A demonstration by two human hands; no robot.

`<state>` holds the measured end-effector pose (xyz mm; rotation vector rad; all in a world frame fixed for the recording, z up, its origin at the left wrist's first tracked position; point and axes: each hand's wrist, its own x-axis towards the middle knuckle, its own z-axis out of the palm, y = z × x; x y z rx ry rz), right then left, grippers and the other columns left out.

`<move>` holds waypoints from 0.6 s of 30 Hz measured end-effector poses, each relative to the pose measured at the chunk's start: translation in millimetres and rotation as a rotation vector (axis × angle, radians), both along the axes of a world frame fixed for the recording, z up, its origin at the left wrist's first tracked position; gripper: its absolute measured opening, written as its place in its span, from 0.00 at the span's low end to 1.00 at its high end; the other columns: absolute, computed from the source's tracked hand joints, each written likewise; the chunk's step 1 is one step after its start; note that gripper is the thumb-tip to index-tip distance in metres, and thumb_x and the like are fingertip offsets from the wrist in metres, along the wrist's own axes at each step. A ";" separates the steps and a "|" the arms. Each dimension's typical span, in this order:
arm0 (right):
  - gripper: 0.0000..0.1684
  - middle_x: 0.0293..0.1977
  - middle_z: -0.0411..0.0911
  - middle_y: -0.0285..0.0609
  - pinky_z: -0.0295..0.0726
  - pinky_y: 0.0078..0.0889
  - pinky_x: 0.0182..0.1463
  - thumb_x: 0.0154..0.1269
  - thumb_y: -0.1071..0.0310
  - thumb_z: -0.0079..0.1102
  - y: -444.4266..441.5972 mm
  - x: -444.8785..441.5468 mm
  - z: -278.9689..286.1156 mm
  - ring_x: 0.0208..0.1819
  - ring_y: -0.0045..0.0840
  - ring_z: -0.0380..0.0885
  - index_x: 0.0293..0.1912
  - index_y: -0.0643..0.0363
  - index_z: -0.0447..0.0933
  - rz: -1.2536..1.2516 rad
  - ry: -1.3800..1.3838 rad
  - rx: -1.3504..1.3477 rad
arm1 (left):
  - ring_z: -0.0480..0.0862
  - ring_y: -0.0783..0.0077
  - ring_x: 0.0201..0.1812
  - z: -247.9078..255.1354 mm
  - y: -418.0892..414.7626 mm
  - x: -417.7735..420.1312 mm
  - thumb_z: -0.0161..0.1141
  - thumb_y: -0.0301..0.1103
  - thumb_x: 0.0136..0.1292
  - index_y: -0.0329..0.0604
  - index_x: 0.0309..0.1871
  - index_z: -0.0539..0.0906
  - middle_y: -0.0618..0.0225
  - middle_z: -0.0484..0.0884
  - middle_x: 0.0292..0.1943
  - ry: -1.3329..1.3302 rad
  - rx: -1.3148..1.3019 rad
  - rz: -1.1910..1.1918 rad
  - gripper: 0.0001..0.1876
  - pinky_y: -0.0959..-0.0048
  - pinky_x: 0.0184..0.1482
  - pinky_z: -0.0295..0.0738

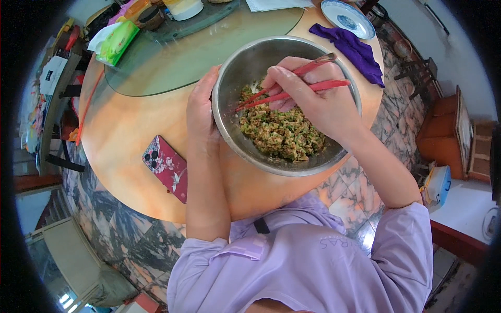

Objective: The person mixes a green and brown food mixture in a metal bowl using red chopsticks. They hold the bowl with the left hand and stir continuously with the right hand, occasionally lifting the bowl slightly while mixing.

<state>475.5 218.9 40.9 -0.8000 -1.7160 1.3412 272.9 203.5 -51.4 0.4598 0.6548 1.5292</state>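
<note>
A wide stainless-steel mixing bowl (250, 54) stands near the front edge of the round table (129, 133). It holds a chopped, green-flecked filling mixture (282, 131), heaped toward the bowl's near side. My left hand (202, 103) grips the bowl's left rim and wall, with the fingers partly hidden on the outer side. In my right hand (313, 88) is a pair of red chopsticks (274, 98), held above the bowl. Their tips point left and down, close to the mixture's left edge; whether they touch it I cannot tell.
A phone in a dark red flowered case (168, 168) lies left of my forearm. Behind the bowl is a glass turntable (172, 62) with jars. A green tissue pack (117, 43) lies at the left, a purple cloth (350, 51) and a blue-and-white plate (347, 18) at the far right.
</note>
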 end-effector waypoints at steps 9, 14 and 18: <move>0.15 0.28 0.82 0.39 0.81 0.20 0.31 0.73 0.70 0.58 -1.9 1.5 3.7 0.27 0.17 0.80 0.32 0.71 0.80 0.024 -0.063 -0.044 | 0.86 0.71 0.44 1.2 -0.5 0.5 0.46 0.37 0.78 0.30 0.57 0.79 0.59 0.86 0.47 0.039 0.000 0.011 0.19 0.72 0.48 0.83; 0.15 0.29 0.82 0.39 0.80 0.19 0.31 0.73 0.70 0.58 -6.8 2.6 13.7 0.27 0.17 0.81 0.32 0.72 0.80 0.030 -0.007 -0.066 | 0.86 0.71 0.43 -2.4 -1.2 -2.0 0.47 0.38 0.78 0.31 0.56 0.79 0.60 0.86 0.46 0.049 0.012 0.017 0.18 0.72 0.48 0.83; 0.14 0.30 0.82 0.38 0.80 0.18 0.32 0.74 0.71 0.57 -6.3 6.3 8.1 0.28 0.17 0.81 0.34 0.72 0.82 0.036 -0.063 -0.082 | 0.86 0.71 0.43 -0.2 0.0 0.7 0.47 0.38 0.79 0.32 0.56 0.79 0.60 0.86 0.46 0.041 -0.011 0.013 0.18 0.72 0.48 0.83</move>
